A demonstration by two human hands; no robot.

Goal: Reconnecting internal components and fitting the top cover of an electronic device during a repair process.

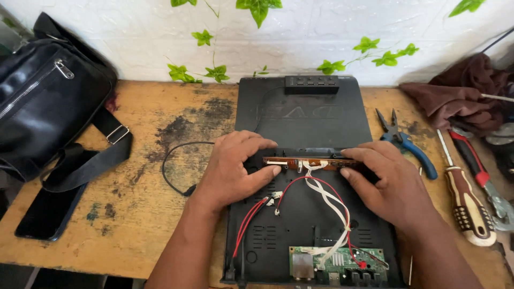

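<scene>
Narrow brown circuit strip sits along the far inner edge of an opened black player chassis, which lies at the middle of the worktop against its near edge. Both hands press on the strip: the left hand has its fingers curled over the strip's left end, thumb tip against it, and the right hand does the same at the right end, fingers close together. It looks to me like the strip is being seated or eased out of its slot; the next move would call for even pressure at both ends so the thin board does not flex. Red and white wires run from it to a green board at the near edge. Beyond lies the black lid. Pliers and screwdrivers lie toward the right edge, a black bag at the far left corner.
</scene>
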